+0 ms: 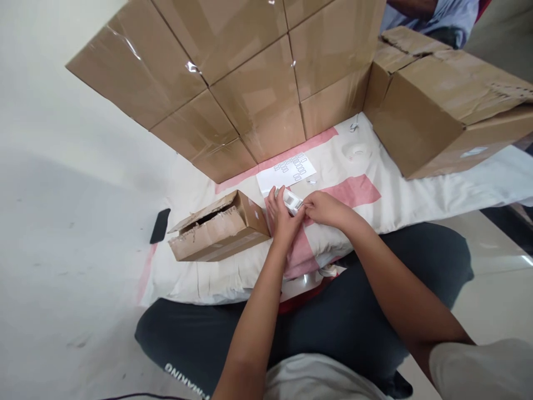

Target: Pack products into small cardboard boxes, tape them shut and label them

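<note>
In the middle of the head view, my left hand [283, 214] is closed around a small white plastic object [293, 201]. Its exact kind is not clear. My right hand [325, 208] is closed in a pinch at the object's right end, and what lies between those fingertips is hidden. Just beyond both hands lies a white sheet [268, 180] printed with rows of small outlined rectangles. A tiny pale scrap [312, 181] sits by the sheet's right edge.
Stacked cardboard boxes [258, 89] form a wall behind the cloth-covered surface [216, 278]. An opened carton [220, 236] stands left, a larger box [420, 119] right. A black phone-like slab [160, 226] lies far left. Part of another person [437, 19] shows at top right.
</note>
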`<state>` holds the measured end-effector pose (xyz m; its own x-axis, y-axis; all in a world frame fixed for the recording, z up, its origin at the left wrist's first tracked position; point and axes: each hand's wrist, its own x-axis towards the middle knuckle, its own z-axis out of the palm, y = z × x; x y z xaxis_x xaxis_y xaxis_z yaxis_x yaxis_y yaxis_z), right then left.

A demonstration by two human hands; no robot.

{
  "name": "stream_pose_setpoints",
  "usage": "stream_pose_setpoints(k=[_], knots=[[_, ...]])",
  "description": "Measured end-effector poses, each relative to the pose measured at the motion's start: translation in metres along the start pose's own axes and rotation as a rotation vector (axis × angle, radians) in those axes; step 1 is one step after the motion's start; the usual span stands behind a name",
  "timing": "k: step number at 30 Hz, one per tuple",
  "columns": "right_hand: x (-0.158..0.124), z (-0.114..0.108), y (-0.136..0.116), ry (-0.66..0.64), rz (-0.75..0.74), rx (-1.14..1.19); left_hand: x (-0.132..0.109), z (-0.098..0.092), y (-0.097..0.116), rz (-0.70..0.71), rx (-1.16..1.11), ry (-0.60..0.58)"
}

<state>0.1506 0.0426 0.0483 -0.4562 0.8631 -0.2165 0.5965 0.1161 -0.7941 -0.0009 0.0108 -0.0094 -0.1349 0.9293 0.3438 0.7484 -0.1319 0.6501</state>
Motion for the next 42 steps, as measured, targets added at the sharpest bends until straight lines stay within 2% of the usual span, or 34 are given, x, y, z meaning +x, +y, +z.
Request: stream_pose_setpoints(k=[7, 10, 13, 16, 19, 23, 25, 28, 30, 32, 34, 36, 39, 41, 42], knots=[[0.006, 0.003, 0.012, -0.072, 0.080, 0.026, -0.006, 0.007, -0.002, 0.028, 0.112, -0.017], [0.002, -0.004, 0.010, -0.098, 0.045, -0.008, -0.008, 0.010, -0.002, 0.041, 0.108, 0.002], [-0.008, -0.017, 0.001, -0.073, -0.055, -0.020, -0.006, 0.008, -0.002, 0.032, 0.034, 0.028], [-0.020, -0.027, -0.009, 0.019, -0.210, -0.008, -0.003, 0.004, -0.002, 0.003, -0.053, 0.065], [-0.031, -0.024, -0.021, 0.111, -0.354, 0.011, -0.005, 0.001, 0.000, -0.008, -0.108, 0.082], [-0.036, 0.005, -0.034, 0.260, -0.506, 0.040, -0.013, -0.004, 0.008, 0.027, -0.155, 0.097], [-0.034, 0.025, -0.040, 0.381, -0.575, 0.065, -0.019, -0.009, 0.014, 0.073, -0.219, 0.133], [-0.034, 0.051, -0.050, 0.630, -0.696, 0.142, -0.026, -0.023, 0.023, 0.214, -0.431, 0.182], [-0.038, 0.061, -0.062, 0.766, -0.824, 0.167, -0.030, -0.039, 0.031, 0.275, -0.478, 0.183], [-0.044, 0.060, -0.080, 0.809, -0.962, 0.133, -0.032, -0.065, 0.040, 0.313, -0.508, 0.202], [-0.049, 0.051, -0.106, 0.778, -1.086, 0.058, -0.032, -0.102, 0.048, 0.377, -0.540, 0.230], [-0.051, 0.041, -0.136, 0.749, -1.208, -0.010, -0.030, -0.147, 0.053, 0.453, -0.493, 0.248], [-0.044, 0.038, -0.173, 0.757, -1.301, -0.110, -0.026, -0.212, 0.046, 0.555, -0.355, 0.301], [-0.035, 0.052, -0.182, 0.778, -1.284, -0.132, -0.026, -0.240, 0.032, 0.622, -0.212, 0.359], [-0.029, 0.062, -0.181, 0.791, -1.271, -0.122, -0.026, -0.247, 0.023, 0.636, -0.127, 0.374]])
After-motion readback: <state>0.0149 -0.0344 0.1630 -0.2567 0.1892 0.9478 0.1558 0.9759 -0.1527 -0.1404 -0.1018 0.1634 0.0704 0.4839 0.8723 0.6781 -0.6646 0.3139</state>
